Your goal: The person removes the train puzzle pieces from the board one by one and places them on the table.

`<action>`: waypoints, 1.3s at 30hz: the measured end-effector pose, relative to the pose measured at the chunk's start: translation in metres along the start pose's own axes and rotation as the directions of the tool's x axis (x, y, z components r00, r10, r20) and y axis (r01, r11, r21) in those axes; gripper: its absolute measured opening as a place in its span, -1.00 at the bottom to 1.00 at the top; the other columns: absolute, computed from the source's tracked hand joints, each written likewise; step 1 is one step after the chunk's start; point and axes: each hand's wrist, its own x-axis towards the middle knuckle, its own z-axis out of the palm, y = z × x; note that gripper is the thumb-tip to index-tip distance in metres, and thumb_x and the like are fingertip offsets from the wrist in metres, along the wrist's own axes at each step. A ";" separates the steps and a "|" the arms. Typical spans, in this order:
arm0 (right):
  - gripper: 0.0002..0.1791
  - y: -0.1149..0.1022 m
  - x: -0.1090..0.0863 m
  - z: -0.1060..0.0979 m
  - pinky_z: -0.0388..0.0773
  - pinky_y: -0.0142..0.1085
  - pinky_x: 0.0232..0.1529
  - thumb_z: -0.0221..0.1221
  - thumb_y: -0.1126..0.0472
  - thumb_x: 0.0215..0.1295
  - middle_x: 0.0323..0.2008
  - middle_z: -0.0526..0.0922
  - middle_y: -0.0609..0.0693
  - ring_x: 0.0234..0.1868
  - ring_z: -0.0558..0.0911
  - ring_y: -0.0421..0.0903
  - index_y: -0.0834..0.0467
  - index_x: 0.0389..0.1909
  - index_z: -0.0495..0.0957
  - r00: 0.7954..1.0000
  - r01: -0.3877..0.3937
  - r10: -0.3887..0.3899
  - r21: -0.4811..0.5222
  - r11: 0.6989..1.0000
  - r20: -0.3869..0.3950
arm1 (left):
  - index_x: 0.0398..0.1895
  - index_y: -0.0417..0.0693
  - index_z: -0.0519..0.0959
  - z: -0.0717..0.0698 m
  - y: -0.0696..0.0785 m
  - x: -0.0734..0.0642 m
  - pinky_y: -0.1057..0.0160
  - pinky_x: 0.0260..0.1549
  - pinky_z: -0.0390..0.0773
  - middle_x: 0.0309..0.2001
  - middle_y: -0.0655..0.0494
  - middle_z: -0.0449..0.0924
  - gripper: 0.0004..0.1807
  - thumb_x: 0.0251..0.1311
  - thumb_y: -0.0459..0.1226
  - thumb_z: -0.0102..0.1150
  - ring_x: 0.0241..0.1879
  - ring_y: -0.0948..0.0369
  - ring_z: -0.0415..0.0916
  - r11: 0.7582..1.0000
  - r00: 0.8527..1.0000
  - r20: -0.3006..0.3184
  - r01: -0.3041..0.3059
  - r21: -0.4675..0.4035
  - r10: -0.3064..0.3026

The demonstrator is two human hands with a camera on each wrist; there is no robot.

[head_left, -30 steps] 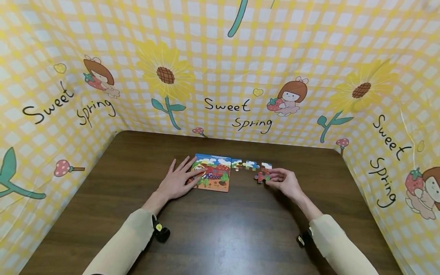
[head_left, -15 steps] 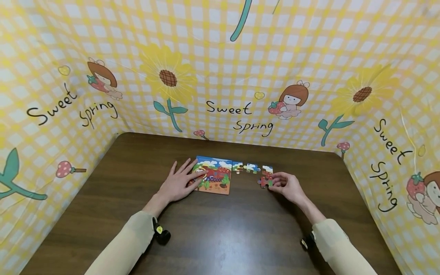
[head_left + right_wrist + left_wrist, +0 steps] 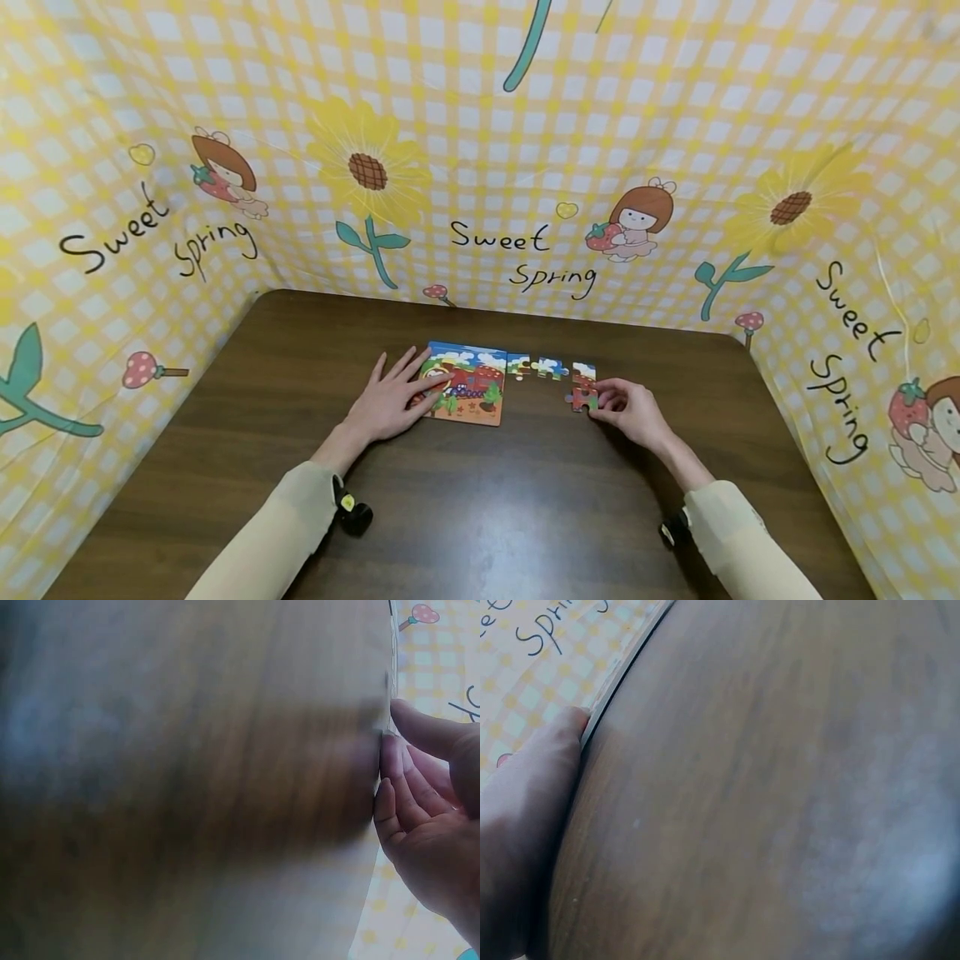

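Observation:
A square cartoon picture card (image 3: 480, 385) lies on the dark wooden table (image 3: 450, 517) in the head view. My left hand (image 3: 384, 404) rests with spread fingers over its left side. My right hand (image 3: 632, 414) pinches a red jigsaw piece (image 3: 582, 397) by its right edge, directly below a sky-and-red jigsaw piece (image 3: 584, 372), and the two line up edge to edge. In the right wrist view the thumb (image 3: 431, 731) and curled fingers show at the table's line, with the piece hidden there. The left wrist view shows one finger (image 3: 544, 776) and the tabletop.
To the right of the card lie a green-and-white jigsaw piece (image 3: 518, 364) and a blue-sky jigsaw piece (image 3: 552, 367) in a row. Yellow checked cloth (image 3: 480, 167) walls stand behind the table and along both sides. Dark wrist cameras (image 3: 356, 517) sit at both cuffs.
My right hand has brought the red piece slightly right and down, turning it straight beneath the sky-and-red piece. The left hand has stayed on the card. The head view has shifted slightly.

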 end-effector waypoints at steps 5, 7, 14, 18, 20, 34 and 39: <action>-0.59 -0.002 0.000 -0.001 0.58 -0.44 -0.27 0.51 0.37 0.32 -0.24 0.76 0.16 -0.29 0.64 -0.20 0.39 0.14 0.70 1.000 0.009 -0.009 -0.023 1.000 0.001 | 0.65 0.57 0.41 -0.001 0.001 0.000 -0.48 0.71 -0.30 0.83 0.11 -0.02 -0.42 0.65 0.25 -0.04 0.83 -0.09 -0.11 1.000 1.000 -0.011 -0.004 0.006 0.004; -0.59 -0.002 -0.001 0.000 0.56 -0.44 -0.28 0.52 0.36 0.31 -0.24 0.76 0.17 -0.29 0.63 -0.19 0.39 0.13 0.70 1.000 0.010 -0.010 -0.031 0.999 0.000 | 0.65 0.58 0.40 -0.001 0.001 0.000 -0.48 0.72 -0.30 0.83 0.12 -0.03 -0.42 0.66 0.26 -0.06 0.83 -0.08 -0.12 1.000 1.000 -0.009 -0.003 0.007 0.003; -0.62 0.000 0.000 0.001 0.55 -0.44 -0.28 0.53 0.35 0.30 -0.25 0.73 0.14 -0.30 0.59 -0.23 0.38 0.08 0.71 1.000 0.012 -0.012 -0.064 0.998 -0.010 | 0.66 0.62 0.37 0.000 -0.001 0.000 -0.46 0.72 -0.32 0.84 0.15 -0.05 -0.42 0.66 0.28 -0.10 0.84 -0.06 -0.14 1.000 1.000 -0.003 0.002 0.004 -0.002; -0.61 0.001 0.000 0.001 0.55 -0.44 -0.28 0.54 0.35 0.28 -0.25 0.72 0.13 -0.31 0.57 -0.27 0.38 0.08 0.72 0.999 0.031 -0.033 -0.081 0.996 -0.023 | 0.66 0.63 0.37 0.000 -0.001 0.000 -0.46 0.73 -0.32 0.83 0.15 -0.05 -0.42 0.66 0.28 -0.10 0.84 -0.06 -0.13 1.000 1.000 -0.005 0.005 0.007 -0.005; -0.61 0.001 0.000 0.001 0.55 -0.43 -0.27 0.55 0.34 0.27 -0.25 0.70 0.13 -0.31 0.57 -0.27 0.38 0.08 0.73 0.998 0.040 -0.043 -0.092 0.995 -0.034 | 0.66 0.63 0.37 0.000 0.000 0.000 -0.47 0.72 -0.32 0.83 0.14 -0.04 -0.42 0.66 0.28 -0.10 0.84 -0.06 -0.13 1.000 1.000 -0.004 0.004 0.006 -0.004; -0.37 -0.005 0.001 -0.009 0.68 0.19 0.22 0.53 0.27 0.35 0.25 0.63 0.36 0.21 0.68 0.31 0.35 0.39 0.59 0.988 0.074 -0.089 -0.121 0.990 -0.129 | 0.65 0.62 0.38 0.001 0.001 0.001 -0.47 0.72 -0.31 0.83 0.15 -0.04 -0.43 0.66 0.28 -0.09 0.84 -0.06 -0.13 1.000 1.000 -0.005 0.001 -0.002 -0.001; -0.21 -0.015 0.006 -0.005 0.46 0.39 0.47 0.50 0.26 0.38 0.46 0.49 0.43 0.49 0.48 0.43 0.37 0.55 0.43 0.987 0.104 -0.115 -0.109 0.989 -0.108 | 0.65 0.60 0.39 0.001 0.001 0.000 -0.48 0.71 -0.31 0.83 0.14 -0.03 -0.43 0.66 0.27 -0.07 0.83 -0.07 -0.12 1.000 1.000 -0.011 -0.002 -0.010 0.002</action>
